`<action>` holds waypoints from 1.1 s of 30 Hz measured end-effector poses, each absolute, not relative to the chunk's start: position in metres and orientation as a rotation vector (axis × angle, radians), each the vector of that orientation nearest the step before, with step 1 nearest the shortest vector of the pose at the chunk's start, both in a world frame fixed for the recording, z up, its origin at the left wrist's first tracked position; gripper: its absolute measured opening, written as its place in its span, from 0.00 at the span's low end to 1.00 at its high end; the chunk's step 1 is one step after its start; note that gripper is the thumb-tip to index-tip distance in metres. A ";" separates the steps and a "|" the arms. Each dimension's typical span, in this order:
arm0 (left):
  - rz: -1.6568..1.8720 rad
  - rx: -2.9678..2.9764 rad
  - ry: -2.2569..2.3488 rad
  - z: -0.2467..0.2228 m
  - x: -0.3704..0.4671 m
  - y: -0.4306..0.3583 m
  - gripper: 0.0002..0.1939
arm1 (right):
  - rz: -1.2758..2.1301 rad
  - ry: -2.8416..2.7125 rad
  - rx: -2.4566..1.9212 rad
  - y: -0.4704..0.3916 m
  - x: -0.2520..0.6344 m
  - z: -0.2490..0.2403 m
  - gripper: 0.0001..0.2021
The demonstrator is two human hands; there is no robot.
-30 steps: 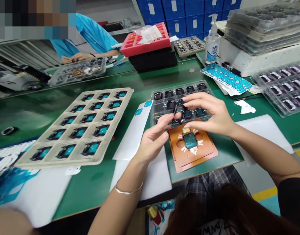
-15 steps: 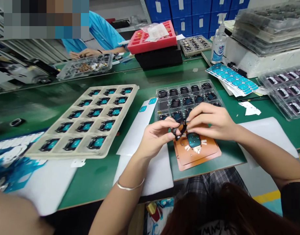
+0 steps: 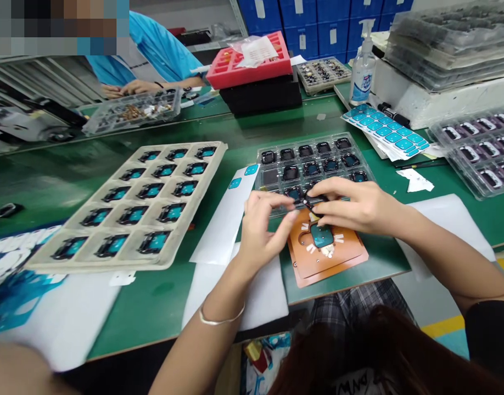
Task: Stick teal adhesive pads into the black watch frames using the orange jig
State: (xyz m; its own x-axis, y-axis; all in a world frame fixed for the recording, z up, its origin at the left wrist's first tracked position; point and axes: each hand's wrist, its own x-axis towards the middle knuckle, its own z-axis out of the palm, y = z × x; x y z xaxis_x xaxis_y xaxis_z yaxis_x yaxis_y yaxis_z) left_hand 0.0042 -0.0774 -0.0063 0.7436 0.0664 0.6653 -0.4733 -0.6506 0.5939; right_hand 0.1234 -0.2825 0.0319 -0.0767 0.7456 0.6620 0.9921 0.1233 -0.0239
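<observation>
My right hand point(image 3: 354, 204) pinches a small black watch-case frame point(image 3: 313, 205) above the orange pad point(image 3: 346, 262). Its fingers cover part of the frame. My left hand point(image 3: 262, 227) is just left of it, thumb and fingers apart, with nothing visible between them. On the pad, below my right fingertips, lies a teal-covered square piece point(image 3: 323, 236) among small white bits. Behind both hands is a clear plastic tray point(image 3: 270, 176) of black cases, its front partly hidden by my hands.
Left stands a beige tray point(image 3: 163, 264) of black frames with teal squares. A white sheet point(image 3: 219, 236) carries two teal stickers. Teal sticker sheets point(image 3: 386, 130), a pump bottle point(image 3: 361, 79) and a red tray point(image 3: 252, 68) are farther back. Across the table a person in blue works.
My left hand has let go of the black frame and opened, moving slightly away. The frame is now in my right hand alone. The whole view has shifted a little.
</observation>
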 end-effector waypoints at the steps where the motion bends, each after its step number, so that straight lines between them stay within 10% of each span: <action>1: 0.889 2.254 -0.448 -0.005 0.003 -0.077 0.07 | -0.589 -1.866 -1.715 -0.285 0.127 0.034 0.06; 11: 0.716 2.406 -1.030 0.002 0.002 -0.080 0.15 | 0.078 -1.912 -1.765 -0.288 0.132 0.044 0.07; 33: 0.646 2.486 -0.995 0.003 -0.003 -0.080 0.17 | -0.102 -1.915 -2.112 -0.303 0.130 0.057 0.10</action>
State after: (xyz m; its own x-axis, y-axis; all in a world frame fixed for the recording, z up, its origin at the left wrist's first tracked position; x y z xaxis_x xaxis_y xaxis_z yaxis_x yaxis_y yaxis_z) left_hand -0.0029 -0.0802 0.0030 0.6426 -0.5395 0.5441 -0.7165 -0.6747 0.1773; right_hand 0.1299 -0.3027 0.0571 0.1146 0.9632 0.2430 0.9835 -0.0757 -0.1640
